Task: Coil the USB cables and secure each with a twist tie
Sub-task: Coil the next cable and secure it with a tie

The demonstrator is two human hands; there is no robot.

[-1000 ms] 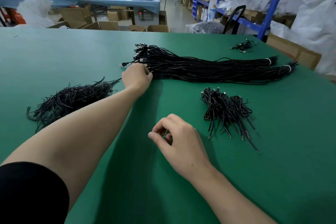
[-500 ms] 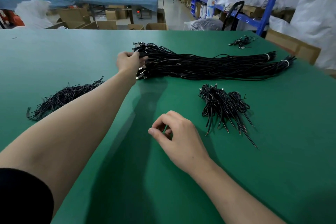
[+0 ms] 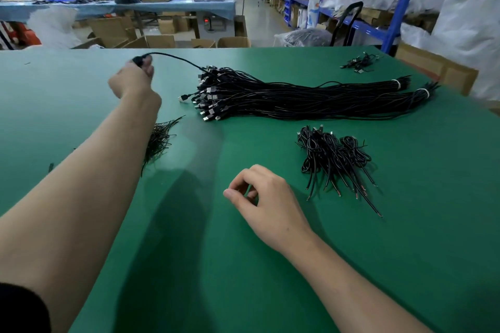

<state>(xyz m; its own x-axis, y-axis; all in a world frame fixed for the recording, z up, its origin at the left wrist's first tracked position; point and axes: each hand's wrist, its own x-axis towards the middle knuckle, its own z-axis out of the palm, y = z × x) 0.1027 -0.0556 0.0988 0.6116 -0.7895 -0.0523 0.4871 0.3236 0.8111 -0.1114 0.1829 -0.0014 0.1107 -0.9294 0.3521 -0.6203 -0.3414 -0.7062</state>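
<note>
Green bench (image 3: 67,94), left to right: one left hand (image 3: 132,81), lifted, grip closed on the end of one black cable (image 3: 173,55) arcing to the stock; one loose heap of twist ties (image 3: 159,138), partly behind the forearm. Centre: two long bundles of straight cables (image 3: 297,97), plugs leftward, each bound by one white band (image 3: 396,84) at its right end; one right hand (image 3: 267,197) nearer, grip curled, contents cannot be told. Right: one heap of coiled cables (image 3: 332,157); one small cable cluster (image 3: 359,62) at the far edge.

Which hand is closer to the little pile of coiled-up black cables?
Right. The right hand rests near the small pile of coiled black cables, on its left; the left hand is farther, gripping one long black cable.
</note>
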